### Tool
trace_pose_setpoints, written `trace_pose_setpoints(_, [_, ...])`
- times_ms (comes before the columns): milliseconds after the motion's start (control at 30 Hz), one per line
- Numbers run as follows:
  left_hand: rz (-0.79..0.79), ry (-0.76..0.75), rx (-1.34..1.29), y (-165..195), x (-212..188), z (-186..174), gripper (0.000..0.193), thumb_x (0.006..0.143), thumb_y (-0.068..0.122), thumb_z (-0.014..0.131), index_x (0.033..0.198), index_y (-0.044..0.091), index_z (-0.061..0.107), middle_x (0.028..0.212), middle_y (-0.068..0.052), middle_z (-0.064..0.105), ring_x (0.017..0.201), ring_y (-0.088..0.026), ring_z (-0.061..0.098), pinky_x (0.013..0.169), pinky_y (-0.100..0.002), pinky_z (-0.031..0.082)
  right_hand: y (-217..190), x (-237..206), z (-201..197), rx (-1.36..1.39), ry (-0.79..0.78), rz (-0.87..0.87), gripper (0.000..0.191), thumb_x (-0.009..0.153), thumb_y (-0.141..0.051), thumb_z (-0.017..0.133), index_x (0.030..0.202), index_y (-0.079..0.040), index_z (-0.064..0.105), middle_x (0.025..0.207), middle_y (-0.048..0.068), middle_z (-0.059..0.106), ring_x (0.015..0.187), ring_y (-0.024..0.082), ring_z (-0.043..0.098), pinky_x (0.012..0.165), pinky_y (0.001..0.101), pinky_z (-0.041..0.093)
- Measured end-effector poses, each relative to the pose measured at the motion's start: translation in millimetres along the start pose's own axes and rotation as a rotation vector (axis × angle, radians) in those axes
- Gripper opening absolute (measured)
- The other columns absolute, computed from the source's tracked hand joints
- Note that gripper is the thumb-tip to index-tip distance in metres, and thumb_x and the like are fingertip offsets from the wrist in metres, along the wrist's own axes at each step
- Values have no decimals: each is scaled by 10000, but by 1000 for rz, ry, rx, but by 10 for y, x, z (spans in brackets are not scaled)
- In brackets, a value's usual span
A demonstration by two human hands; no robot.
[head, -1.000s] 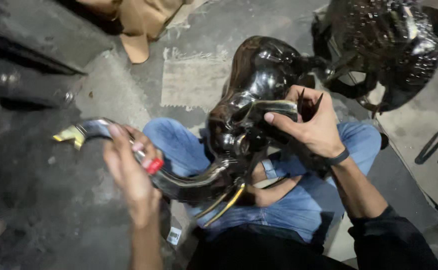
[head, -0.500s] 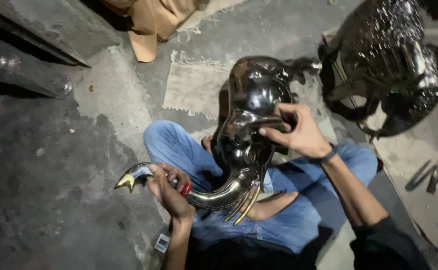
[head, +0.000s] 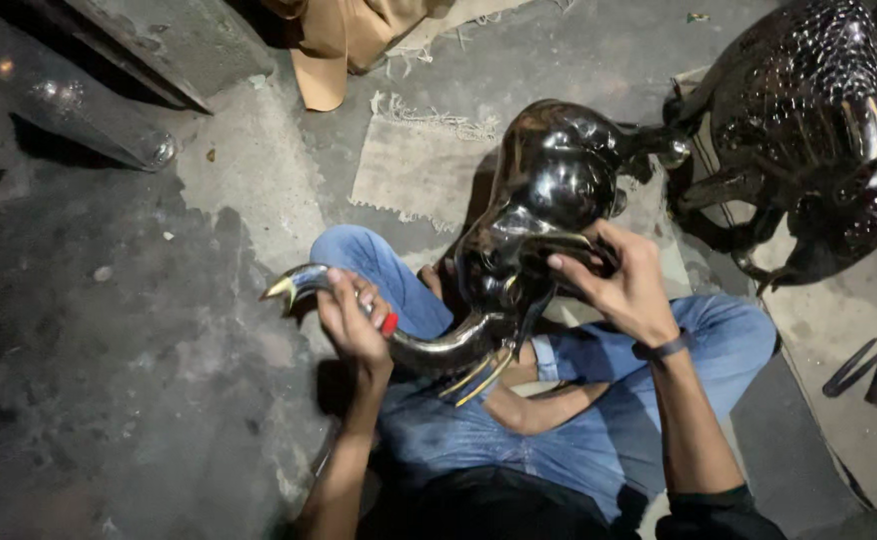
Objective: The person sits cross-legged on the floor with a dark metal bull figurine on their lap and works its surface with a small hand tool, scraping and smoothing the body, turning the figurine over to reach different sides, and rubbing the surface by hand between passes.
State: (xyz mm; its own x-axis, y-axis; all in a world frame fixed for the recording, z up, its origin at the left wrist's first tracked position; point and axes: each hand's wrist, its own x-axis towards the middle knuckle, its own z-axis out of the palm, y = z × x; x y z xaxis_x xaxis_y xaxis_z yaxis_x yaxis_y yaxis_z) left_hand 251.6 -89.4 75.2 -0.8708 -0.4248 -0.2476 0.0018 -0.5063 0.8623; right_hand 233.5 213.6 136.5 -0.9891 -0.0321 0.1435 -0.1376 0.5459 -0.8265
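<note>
The elephant figure (head: 549, 200), dark and mirror-glossy, rests in our lap across crossed legs in blue jeans (head: 479, 440), its head toward us and its trunk (head: 409, 345) sweeping out to the left and curling up to a brass-coloured tip. Our left hand (head: 354, 325) is wrapped around the trunk partway along, the grip closed on it together with a small red-ended tool (head: 389, 322) pinched against the metal. Our right hand (head: 624, 285) has its fingers closed over the rim of the near ear, just beside the brow.

We judge it to be cast metal: stiff, probably heavy for its size, and slick where polished (the shine alone suggests fingers would slide). The trunk looks like a natural handle but a long lever, so we would rather bear the weight under the head and body, with the legs taking most of it. The two thin yellow tusks (head: 479, 378) below the head look like the most bendable parts and are best left untouched.

No containers show. Around us lie a concrete floor (head: 109, 380), a frayed mat (head: 419, 170), a second, knobbly dark figure (head: 809, 130) at right, and a few dark tools (head: 864, 370) beside it.
</note>
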Motion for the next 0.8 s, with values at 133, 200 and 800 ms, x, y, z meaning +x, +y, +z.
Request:
trace_pose_setpoints(133, [35, -21, 47, 0, 50, -232, 351, 1103, 412, 467, 957, 94, 446, 752, 4, 431, 533, -70, 360, 444, -241, 307, -121, -55, 200, 24, -8, 64, 302, 846, -212, 839, 814, -23, 606, 612, 5, 411, 601, 72, 371, 515, 292, 314])
trace_pose_setpoints(200, [-3, 17, 104, -19, 103, -370, 361, 1089, 425, 454, 931, 101, 432, 731, 13, 420, 521, -67, 355, 418, -241, 286, -152, -47, 317, -6, -27, 46, 375, 869, -223, 846, 788, -6, 551, 631, 35, 366, 620, 89, 342, 526, 302, 304])
trace_pose_setpoints(800, [-84, -247, 593, -223, 1714, -934, 464, 1068, 451, 425, 949, 6, 485, 629, -53, 562, 524, -212, 657, 492, -380, 599, -468, 606, 676, -193, -279, 9, 343, 922, -269, 765, 1116, 2, 684, 741, 169, 680, 576, 231, 632, 571, 369, 491])
